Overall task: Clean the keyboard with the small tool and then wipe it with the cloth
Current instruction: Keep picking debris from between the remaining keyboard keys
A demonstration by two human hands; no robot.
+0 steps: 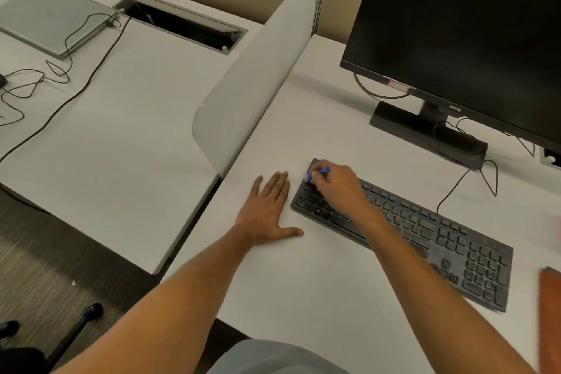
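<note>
**Brushing at the keyboard's far left corner**

At the upper-left keys, the right hand (pixel 337 184) pinches a small blue tool (pixel 318 174) against the flat black keyboard (pixel 425 228). The left hand (pixel 267 209) lies flat, fingers straight, on the smooth white desk (pixel 303 282) just beside it. Cleaning seems barely begun; most keys and the wiping remain. An orange-brown edge (pixel 549 313) at right may be the cloth.

Keyboard (pixel 425 228) placed on the desk (pixel 303 282), with the monitor (pixel 461 33) at 12 o'clock behind it. Divider (pixel 252 70) set at 10 o'clock; laptop (pixel 51 15) beyond.
</note>
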